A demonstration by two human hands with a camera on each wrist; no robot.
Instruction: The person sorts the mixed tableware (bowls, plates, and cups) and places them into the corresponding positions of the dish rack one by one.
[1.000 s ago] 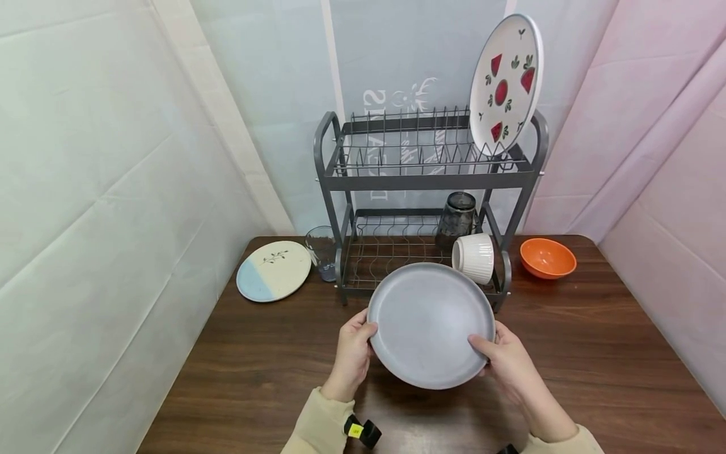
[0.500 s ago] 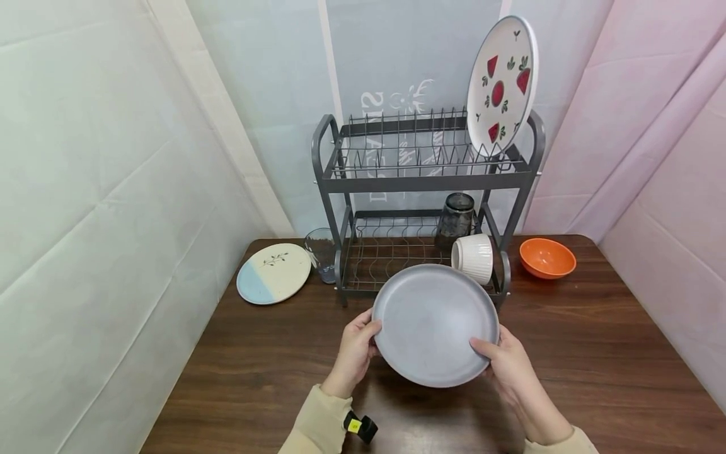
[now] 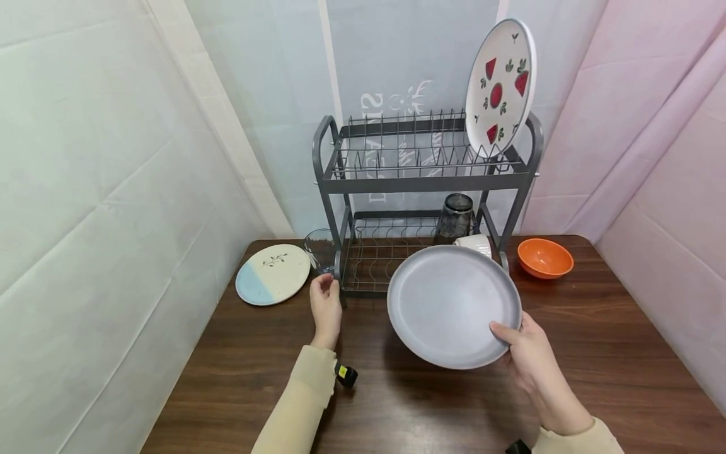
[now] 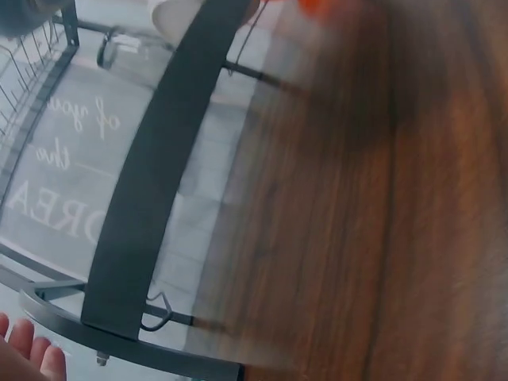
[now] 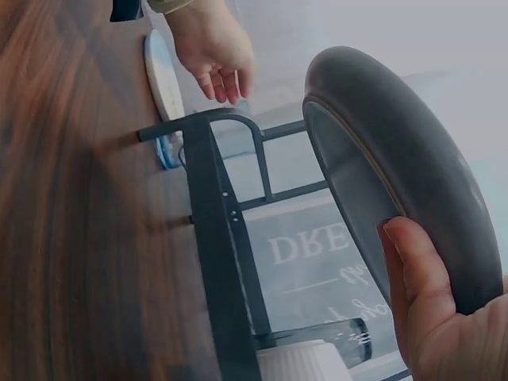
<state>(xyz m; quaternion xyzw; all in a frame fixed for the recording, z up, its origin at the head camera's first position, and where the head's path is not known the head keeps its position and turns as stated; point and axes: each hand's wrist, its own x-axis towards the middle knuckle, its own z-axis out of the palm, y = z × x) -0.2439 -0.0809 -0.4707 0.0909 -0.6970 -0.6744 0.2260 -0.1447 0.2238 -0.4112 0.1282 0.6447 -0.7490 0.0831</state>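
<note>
My right hand [image 3: 532, 356] holds a grey round plate [image 3: 454, 302] by its right edge, thumb on the upper face. The plate is tilted in the air before the dark dish rack [image 3: 425, 183], and in the right wrist view the fingers lie on its underside. My left hand [image 3: 326, 312] is off the plate, near the rack's front left leg, with bent fingers and nothing visible in them. Just beyond it stands a clear drinking glass [image 3: 320, 251]; whether they touch cannot be told. A cream and blue plate [image 3: 278, 274] lies left of the glass.
A white plate with watermelon pictures [image 3: 499, 88] stands upright in the rack's top right. Below are a dark glass [image 3: 455, 217] and a white ribbed cup [image 3: 476, 244], partly hidden by the grey plate. An orange bowl [image 3: 544, 258] sits right of the rack on the wooden table [image 3: 227, 378].
My left hand has let go of the grey plate and moved left and forward toward the clear glass. The right hand has carried the plate slightly right and up.
</note>
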